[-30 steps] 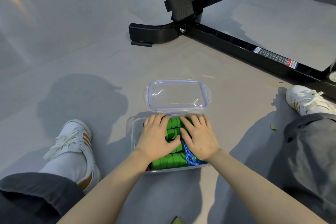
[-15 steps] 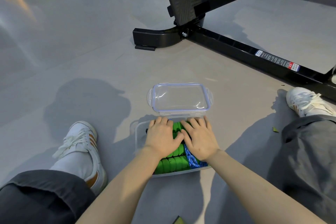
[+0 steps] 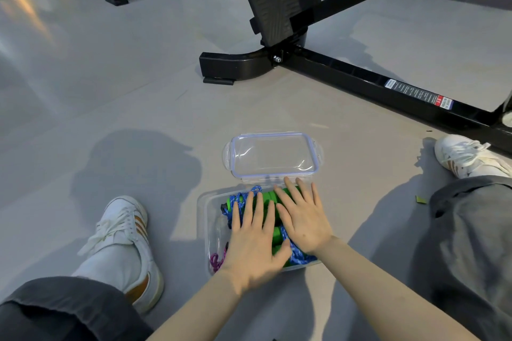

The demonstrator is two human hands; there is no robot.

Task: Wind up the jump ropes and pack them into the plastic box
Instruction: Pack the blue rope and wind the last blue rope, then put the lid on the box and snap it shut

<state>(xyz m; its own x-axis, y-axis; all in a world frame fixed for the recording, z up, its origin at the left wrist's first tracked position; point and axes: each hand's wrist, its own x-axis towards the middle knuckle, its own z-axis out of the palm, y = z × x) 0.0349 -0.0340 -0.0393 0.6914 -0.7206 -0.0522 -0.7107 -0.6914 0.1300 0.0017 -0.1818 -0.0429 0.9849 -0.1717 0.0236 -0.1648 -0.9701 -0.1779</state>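
Handles [image 3: 267, 196] crosswise in box [image 3: 207, 219] | left hand [image 3: 253, 241], right hand [image 3: 303, 219] flat atop

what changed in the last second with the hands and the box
The left hand slid back toward the person and spread its fingers, uncovering blue rope and part of the green handles at the far left of the plastic box. The right hand stays flat on the pile. Nothing was gripped or let go. Box and lid have not moved.

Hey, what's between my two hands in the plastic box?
Head view: green jump rope handles and some blue cord show in the gap between the left hand and the right hand.
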